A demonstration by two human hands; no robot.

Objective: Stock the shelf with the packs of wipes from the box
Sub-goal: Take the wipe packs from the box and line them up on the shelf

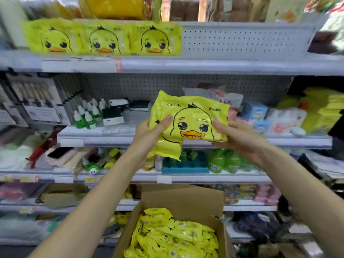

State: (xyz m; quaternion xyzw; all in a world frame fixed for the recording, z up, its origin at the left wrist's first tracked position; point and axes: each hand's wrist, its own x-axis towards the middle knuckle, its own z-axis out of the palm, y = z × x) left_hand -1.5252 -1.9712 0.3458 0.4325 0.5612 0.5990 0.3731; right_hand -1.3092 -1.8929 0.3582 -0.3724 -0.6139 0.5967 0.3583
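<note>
My left hand (147,135) and right hand (238,138) sit closest, each clamped on a short edge of a yellow duck pack of wipes (191,118) at frame centre, thumbs on its face. It looks light, soft and glossy (likely slippery), so I'd grip the sealed sides. Upper left, the shelf (223,66) carries three standing packs (104,40); the box (186,200) at bottom centre holds more.

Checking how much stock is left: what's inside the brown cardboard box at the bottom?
The open brown cardboard box holds a loose heap of yellow duck-print wipe packs. Top packs hide those beneath, and the frame cuts off the box's near end.
</note>
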